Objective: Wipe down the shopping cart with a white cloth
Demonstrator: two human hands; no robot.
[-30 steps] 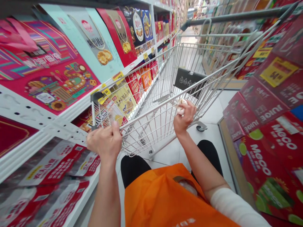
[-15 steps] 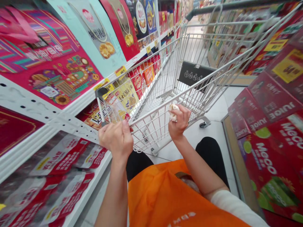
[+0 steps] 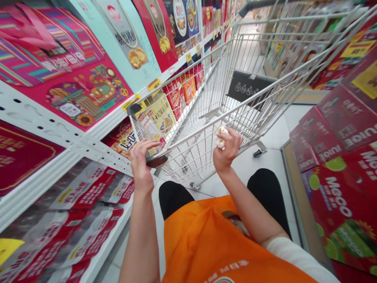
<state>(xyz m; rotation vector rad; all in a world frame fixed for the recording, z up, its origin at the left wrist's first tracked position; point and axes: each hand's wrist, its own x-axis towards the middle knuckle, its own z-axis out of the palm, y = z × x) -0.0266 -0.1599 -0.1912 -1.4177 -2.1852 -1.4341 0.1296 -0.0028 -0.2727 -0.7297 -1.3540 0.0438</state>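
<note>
A grey wire shopping cart point(image 3: 203, 129) stands tilted across my view in the aisle. Its near corner has a dark plastic cap point(image 3: 158, 160). My left hand point(image 3: 142, 163) is at that corner, fingers stretched out and loosely together, the palm side resting against or just beside the cap. My right hand point(image 3: 227, 151) is closed around a crumpled white cloth or tissue point(image 3: 222, 137), held in front of the cart's near side rail. Whether the right hand touches the rail cannot be made out. An orange apron point(image 3: 200, 239) covers my lap.
Shelves with gift bags point(image 3: 88, 90) and boxed snacks point(image 3: 163, 118) run along the left. Bagged goods point(image 3: 79, 192) lie on the lower shelf. Stacked red drink cartons point(image 3: 341, 192) stand at the right. A black sign point(image 3: 249, 88) hangs on the cart. Pale floor tiles point(image 3: 272, 131) show between.
My left hand has loosened from its fist on the cart's corner, and its fingers are now stretched out, baring the dark cap. The right hand still holds the white cloth or tissue.
</note>
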